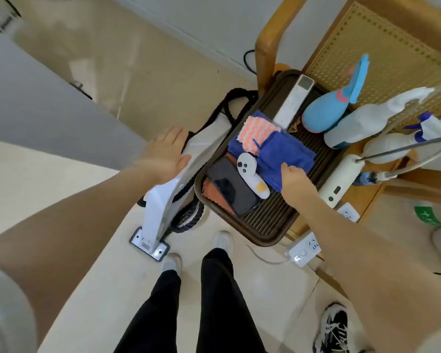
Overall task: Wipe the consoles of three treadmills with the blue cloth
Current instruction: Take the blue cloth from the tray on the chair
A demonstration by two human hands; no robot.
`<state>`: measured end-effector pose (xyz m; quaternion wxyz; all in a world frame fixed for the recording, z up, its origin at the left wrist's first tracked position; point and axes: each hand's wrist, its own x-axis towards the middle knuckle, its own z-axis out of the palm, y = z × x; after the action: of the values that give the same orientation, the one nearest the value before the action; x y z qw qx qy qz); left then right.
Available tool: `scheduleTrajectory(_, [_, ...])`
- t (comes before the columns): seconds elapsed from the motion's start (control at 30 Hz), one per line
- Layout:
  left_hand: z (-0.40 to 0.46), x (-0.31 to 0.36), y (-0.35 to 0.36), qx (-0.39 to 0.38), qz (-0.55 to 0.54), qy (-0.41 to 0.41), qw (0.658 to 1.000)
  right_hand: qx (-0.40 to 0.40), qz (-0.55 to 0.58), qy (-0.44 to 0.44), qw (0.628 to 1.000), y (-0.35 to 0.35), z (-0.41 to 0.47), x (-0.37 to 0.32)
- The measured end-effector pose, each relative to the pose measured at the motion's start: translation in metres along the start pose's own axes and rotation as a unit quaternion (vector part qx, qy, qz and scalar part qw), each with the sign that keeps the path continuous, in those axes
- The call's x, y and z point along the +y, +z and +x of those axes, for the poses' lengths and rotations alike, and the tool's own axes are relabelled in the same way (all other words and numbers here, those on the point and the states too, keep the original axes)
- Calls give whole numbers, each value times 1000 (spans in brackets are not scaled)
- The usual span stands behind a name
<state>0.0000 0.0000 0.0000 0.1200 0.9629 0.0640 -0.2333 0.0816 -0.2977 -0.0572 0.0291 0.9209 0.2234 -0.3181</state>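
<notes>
A folded blue cloth (285, 151) lies in a dark brown ribbed tray (267, 225) on a wooden chair. My right hand (294, 183) grips the cloth's near edge, fingers curled over it. My left hand (167, 154) rests flat on the top of a white treadmill upright (161, 200), fingers spread. No treadmill console screen shows plainly.
In the tray lie a pink-and-white striped cloth (256, 133), a black phone (233, 187), a white controller (252, 174) and a white remote (293, 101). Spray bottles (367, 121) and a blue bottle (323, 113) stand beside it. Power strips (304, 248) lie on the floor. Another person's shoe (334, 329) is at lower right.
</notes>
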Motion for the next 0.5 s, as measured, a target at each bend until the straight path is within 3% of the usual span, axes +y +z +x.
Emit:
scheduleTrajectory(0.07, [-12,-3,-5,7,-5,-12,1000,-6,25,14,1000,-5,3,-2])
scheduleTrajectory(0.3, [-30,6,1,52,-57,-25,997,-96,-81,49,991,8,9,5])
scheduleTrajectory(0.37, [-30,13,13,56,-73,-17,996,-64,-75,32,995,12,11,6])
scheduleTrajectory(0.5, [-32,29,29,53,-83,36,994,75,36,14,996,-7,4,-1])
